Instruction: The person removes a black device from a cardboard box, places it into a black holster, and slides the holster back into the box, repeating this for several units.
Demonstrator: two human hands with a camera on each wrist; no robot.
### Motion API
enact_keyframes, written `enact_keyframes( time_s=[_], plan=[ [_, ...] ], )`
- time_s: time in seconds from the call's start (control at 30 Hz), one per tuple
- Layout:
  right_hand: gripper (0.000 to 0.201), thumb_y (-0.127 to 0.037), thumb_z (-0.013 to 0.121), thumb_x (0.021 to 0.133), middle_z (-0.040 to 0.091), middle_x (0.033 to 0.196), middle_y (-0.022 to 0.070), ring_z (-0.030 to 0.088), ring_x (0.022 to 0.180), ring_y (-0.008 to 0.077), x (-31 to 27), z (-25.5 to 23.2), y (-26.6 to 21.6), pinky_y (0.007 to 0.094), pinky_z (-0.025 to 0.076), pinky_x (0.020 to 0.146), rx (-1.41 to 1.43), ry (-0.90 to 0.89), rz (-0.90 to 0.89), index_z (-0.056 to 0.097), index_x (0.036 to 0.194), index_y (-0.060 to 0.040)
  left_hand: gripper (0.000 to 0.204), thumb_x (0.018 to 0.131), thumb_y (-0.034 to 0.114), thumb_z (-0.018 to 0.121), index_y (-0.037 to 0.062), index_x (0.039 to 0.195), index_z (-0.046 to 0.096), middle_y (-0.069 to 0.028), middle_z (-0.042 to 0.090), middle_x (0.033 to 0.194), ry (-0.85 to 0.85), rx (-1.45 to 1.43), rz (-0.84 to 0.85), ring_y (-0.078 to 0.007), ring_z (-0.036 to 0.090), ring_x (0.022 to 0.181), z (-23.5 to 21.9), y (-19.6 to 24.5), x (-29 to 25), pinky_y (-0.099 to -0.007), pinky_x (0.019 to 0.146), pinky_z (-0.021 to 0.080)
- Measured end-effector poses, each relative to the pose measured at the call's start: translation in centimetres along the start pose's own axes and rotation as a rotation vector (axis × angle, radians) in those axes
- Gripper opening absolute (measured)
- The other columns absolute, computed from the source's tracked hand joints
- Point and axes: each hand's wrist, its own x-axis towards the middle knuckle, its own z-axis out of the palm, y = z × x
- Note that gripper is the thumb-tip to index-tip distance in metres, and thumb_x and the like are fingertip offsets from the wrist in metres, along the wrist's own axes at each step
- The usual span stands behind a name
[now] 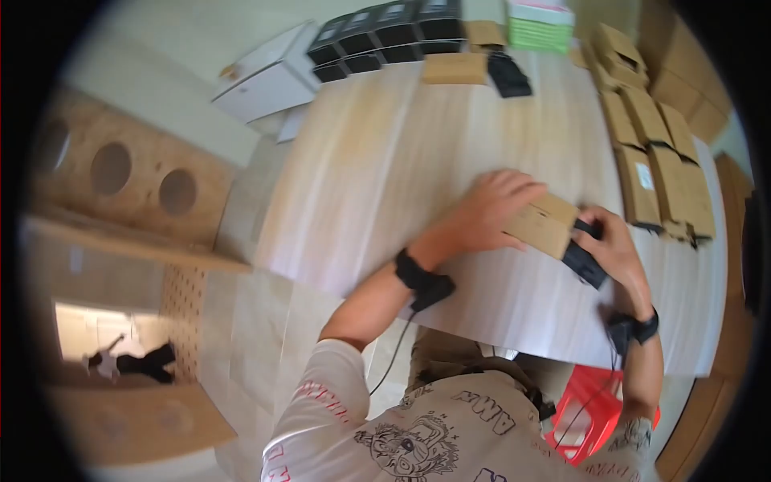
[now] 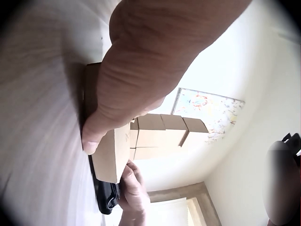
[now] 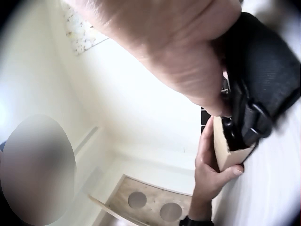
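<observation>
My left hand (image 1: 499,210) grips a small brown cardboard box (image 1: 548,226) near the table's front edge, thumb on the near side and fingers over the far side. The right hand (image 1: 617,251) is at the box's other end, its fingers curled on a black strapped item (image 1: 585,267). In the right wrist view that black fabric item (image 3: 265,61) shows a buckle and a thin cord at the box's open end (image 3: 231,153), with black material inside the opening. From the left wrist, the black item (image 2: 107,194) juts out beyond the box (image 2: 110,155).
Brown boxes (image 1: 654,161) stand in rows along the table's right side. At the back are stacked black boxes (image 1: 385,36), a flat brown box (image 1: 454,69), a black item (image 1: 510,76) and a green pack (image 1: 540,36). A red stool (image 1: 590,410) stands below the front edge.
</observation>
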Motion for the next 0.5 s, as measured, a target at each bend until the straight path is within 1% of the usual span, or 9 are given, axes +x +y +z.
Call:
enact_keyframes(
  time_s=[0.03, 0.13, 0.23, 0.27, 0.33, 0.37, 0.4, 0.43, 0.5],
  plan=[
    [0.014, -0.009, 0.075, 0.087, 0.062, 0.079, -0.0019, 0.055, 0.077, 0.0071, 0.0, -0.5, -1.3, 0.0274, 0.048, 0.069, 0.074, -0.057, 0.12, 0.066, 0.092, 0.0005, 0.099, 0.07, 0.037, 0.093, 0.005, 0.153, 0.05, -0.0183, 0.054, 0.149, 0.014, 0.028, -0.028, -0.0404, 0.046, 0.142, -0.2, 0.1, 0.0, -0.052, 0.12, 0.034],
    [0.014, -0.008, 0.076, 0.086, 0.06, 0.079, -0.0021, 0.054, 0.076, 0.007, 0.7, -0.5, -1.4, 0.0269, 0.048, 0.067, 0.108, -0.087, 0.193, 0.065, 0.09, 0.0002, 0.099, 0.068, 0.035, 0.094, 0.0051, 0.153, 0.051, -0.0176, 0.055, 0.148, -0.008, 0.014, -0.009, -0.0392, 0.047, 0.142, -0.5, 0.3, 0.1, -0.0518, 0.12, 0.035],
    [0.021, -0.012, 0.08, 0.087, 0.056, 0.076, -0.0014, 0.051, 0.073, 0.0092, 0.3, 0.3, -0.2, 0.03, 0.048, 0.067, -0.044, 0.017, -0.021, 0.062, 0.088, 0.0, 0.097, 0.071, 0.037, 0.092, 0.0041, 0.153, 0.051, -0.018, 0.055, 0.15, -0.019, 0.014, 0.007, -0.041, 0.046, 0.142, -0.4, 0.1, 0.6, -0.0525, 0.12, 0.034],
    [0.024, -0.015, 0.08, 0.087, 0.056, 0.076, 0.0014, 0.051, 0.074, 0.0103, 0.3, -0.2, -1.4, 0.0316, 0.048, 0.067, -0.11, -0.027, 0.027, 0.062, 0.089, 0.0002, 0.097, 0.071, 0.037, 0.092, 0.0037, 0.153, 0.051, -0.0183, 0.054, 0.151, 0.001, -0.017, 0.026, -0.0417, 0.046, 0.142, -0.3, -0.2, 0.5, -0.0528, 0.121, 0.034],
    [0.025, -0.017, 0.081, 0.088, 0.056, 0.08, 0.0024, 0.052, 0.078, 0.0104, -0.2, 0.0, -1.0, 0.032, 0.048, 0.07, -0.062, 0.02, -0.07, 0.065, 0.094, 0.0009, 0.101, 0.071, 0.038, 0.092, 0.0018, 0.156, 0.049, -0.021, 0.053, 0.152, 0.003, 0.046, 0.007, -0.0433, 0.046, 0.143, 0.5, -0.4, 0.2, -0.0537, 0.123, 0.032],
    [0.024, -0.016, 0.08, 0.092, 0.06, 0.086, 0.0007, 0.053, 0.082, 0.0102, 0.1, -0.6, -0.4, 0.0304, 0.049, 0.074, 0.031, -0.073, -0.049, 0.066, 0.1, 0.0014, 0.1, 0.072, 0.039, 0.091, 0.0009, 0.155, 0.049, -0.0213, 0.053, 0.152, -0.002, 0.039, -0.029, -0.0438, 0.046, 0.143, 0.4, -0.2, 0.3, -0.0534, 0.123, 0.033],
    [0.028, -0.019, 0.079, 0.096, 0.063, 0.093, -0.0003, 0.055, 0.087, 0.0089, 0.0, -0.8, 0.0, 0.029, 0.05, 0.078, 0.122, -0.078, -0.112, 0.065, 0.109, 0.0009, 0.1, 0.071, 0.031, 0.094, 0.0025, 0.156, 0.049, -0.0193, 0.053, 0.152, 0.009, 0.041, -0.047, -0.0424, 0.046, 0.142, 0.4, -0.1, 0.4, -0.0512, 0.121, 0.036],
    [0.037, -0.025, 0.08, 0.098, 0.065, 0.097, 0.001, 0.057, 0.09, 0.0084, 0.1, -1.4, -0.2, 0.0288, 0.05, 0.08, 0.202, -0.137, -0.059, 0.065, 0.12, 0.0003, 0.1, 0.071, 0.031, 0.094, 0.0025, 0.156, 0.049, -0.0193, 0.053, 0.152, 0.004, 0.013, -0.022, -0.0424, 0.046, 0.142, 0.7, 0.1, 0.2, -0.0512, 0.121, 0.036],
    [0.043, -0.029, 0.081, 0.098, 0.064, 0.097, 0.0011, 0.059, 0.09, 0.0088, 0.0, -3.1, 0.4, 0.029, 0.051, 0.079, 0.17, -0.156, 0.033, 0.065, 0.126, -0.0005, 0.101, 0.067, 0.021, 0.096, 0.0053, 0.156, 0.05, -0.0166, 0.053, 0.152, 0.018, 0.041, -0.12, -0.0402, 0.047, 0.142, 0.8, 0.5, 0.1, -0.0493, 0.12, 0.039]
  ],
)
